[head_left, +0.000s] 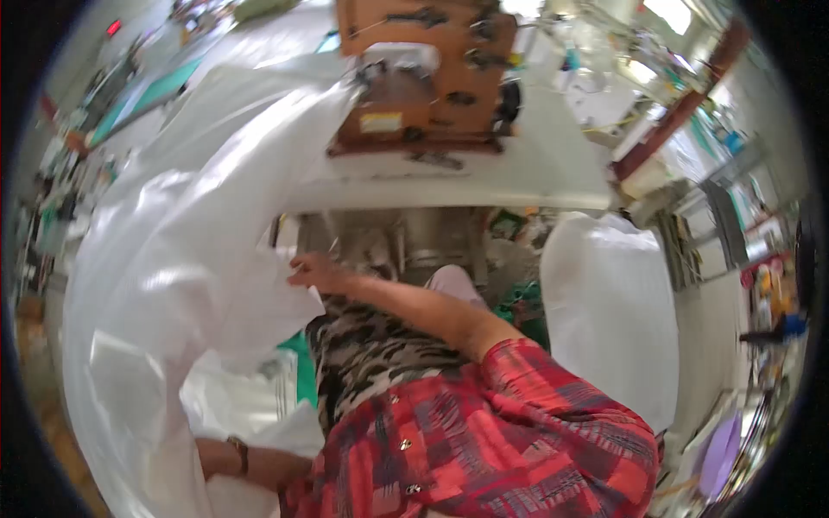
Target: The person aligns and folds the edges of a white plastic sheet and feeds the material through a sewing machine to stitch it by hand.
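A large white, semi-translucent sheet of woven-looking fabric (186, 250) drapes from the sewing machine (432, 78) down the left side, past my lap. My right hand (318, 273) reaches across my body to the sheet's inner edge, its fingers closed on that edge below the table. My left hand (210, 457) is low at the left, with a band on the wrist. Folds of the sheet cover its fingers, so its grip cannot be made out. The brown sewing machine stands on the table ahead, one end of the sheet lying by its needle side.
The white table's front edge (449, 197) runs across ahead of my knees. A rounded white bundle (611, 315) stands at my right. Beneath the table are machine parts and green material (522, 311). Cluttered benches line both sides, and a purple item (721, 453) lies lower right.
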